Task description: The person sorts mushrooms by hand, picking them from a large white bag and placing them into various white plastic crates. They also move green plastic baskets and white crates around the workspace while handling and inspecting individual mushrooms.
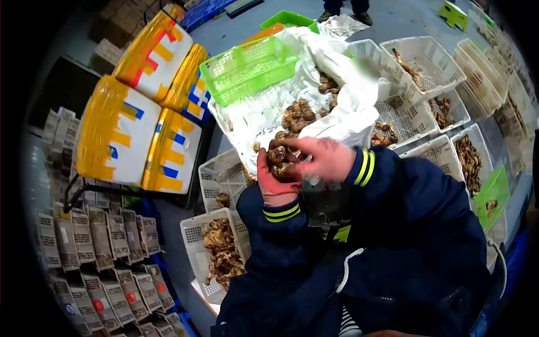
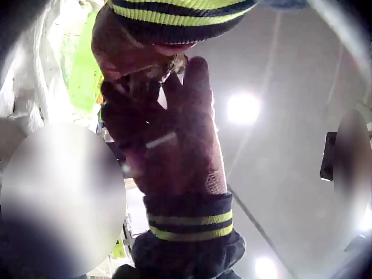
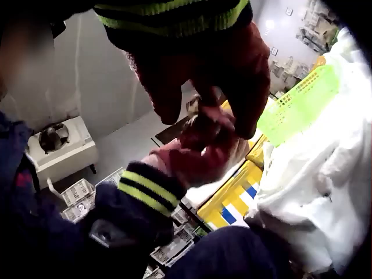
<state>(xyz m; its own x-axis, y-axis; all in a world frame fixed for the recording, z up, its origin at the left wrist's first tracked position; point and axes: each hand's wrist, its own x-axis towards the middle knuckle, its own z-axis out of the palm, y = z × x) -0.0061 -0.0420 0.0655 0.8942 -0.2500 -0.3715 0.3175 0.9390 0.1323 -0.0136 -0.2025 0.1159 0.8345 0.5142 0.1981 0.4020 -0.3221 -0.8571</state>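
Observation:
Both hands wear reddish gloves and meet over the near edge of a white-lined crate. The left hand holds brown mushrooms with its fingers curled around them. Over the same mushrooms, the right hand reaches in from the right, fingers bent against them. More brown mushrooms lie on the white liner just beyond. In the right wrist view the right hand is above the left hand, and the piece between them is mostly hidden.
A green basket sits on the liner. Taped foam boxes are stacked at left. White crates with mushrooms stand at right and beside the left sleeve. Stacked grey crates fill the lower left; a person's feet show at top.

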